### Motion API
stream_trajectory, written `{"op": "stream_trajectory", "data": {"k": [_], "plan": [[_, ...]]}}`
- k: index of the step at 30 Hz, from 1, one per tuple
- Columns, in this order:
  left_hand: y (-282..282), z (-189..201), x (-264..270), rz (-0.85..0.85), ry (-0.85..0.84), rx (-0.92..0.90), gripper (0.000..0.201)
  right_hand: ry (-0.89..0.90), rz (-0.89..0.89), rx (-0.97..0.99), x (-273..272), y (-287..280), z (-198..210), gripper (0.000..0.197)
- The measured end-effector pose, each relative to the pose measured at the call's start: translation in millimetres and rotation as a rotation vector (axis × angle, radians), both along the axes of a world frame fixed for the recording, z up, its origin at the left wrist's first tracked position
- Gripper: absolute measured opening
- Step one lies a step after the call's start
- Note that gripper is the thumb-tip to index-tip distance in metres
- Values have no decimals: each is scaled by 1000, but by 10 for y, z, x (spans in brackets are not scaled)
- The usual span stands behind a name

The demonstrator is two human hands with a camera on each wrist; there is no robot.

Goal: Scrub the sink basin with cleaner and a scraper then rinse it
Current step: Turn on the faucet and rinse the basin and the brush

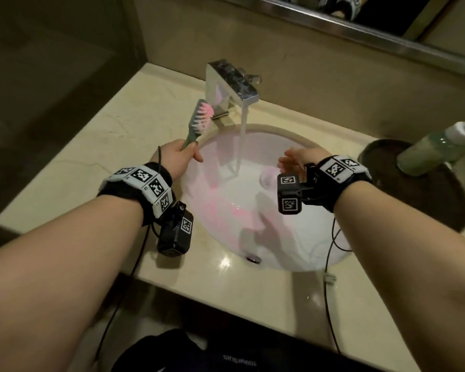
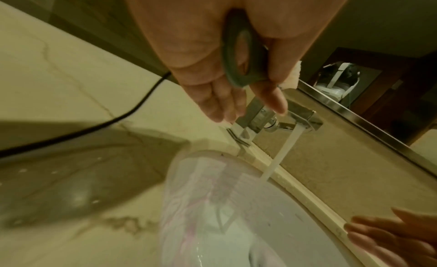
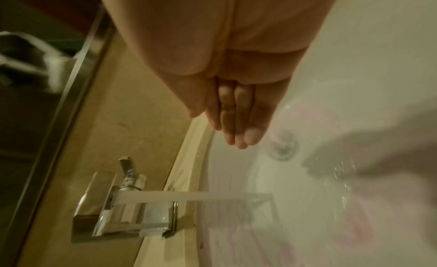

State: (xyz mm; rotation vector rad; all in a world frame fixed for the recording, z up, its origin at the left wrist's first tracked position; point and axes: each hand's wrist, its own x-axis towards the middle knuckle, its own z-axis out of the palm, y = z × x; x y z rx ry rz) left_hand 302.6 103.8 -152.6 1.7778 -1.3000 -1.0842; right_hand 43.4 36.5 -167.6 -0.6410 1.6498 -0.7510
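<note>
With scrubbing apparently done, your left hand [image 1: 178, 159] grasps the scrub brush [image 1: 199, 122] while your flat, empty right hand [image 1: 295, 161] rinses pink cleaner residue [image 1: 226, 208] from the sink basin [image 1: 293, 251].

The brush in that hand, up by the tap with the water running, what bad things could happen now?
The brush is held up over the counter by the left hand, so pink cleaner may drip outside the basin. The water stream hits the bowl hard and could splash onto the wrist camera beside the open right hand. Pink foam still streaks the basin wall, so stopping the rinse early would probably leave residue.
</note>
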Motion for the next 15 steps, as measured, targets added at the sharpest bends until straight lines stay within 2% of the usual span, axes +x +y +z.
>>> {"op": "stream_trajectory", "data": {"k": [3, 7, 12, 15], "plan": [[66, -60, 98, -28, -85, 23, 37, -185, -77, 2, 152, 149, -81, 20], [25, -121, 175, -67, -169, 26, 38, -245, -159, 9, 419, 106, -144, 25], [-181, -267, 225, -116, -173, 126, 38, -263, -140, 49, 710, -84, -227, 32], [-356, -268, 171, -175, -247, 210, 49, -383, -159, 60, 839, -215, -243, 33]]}}
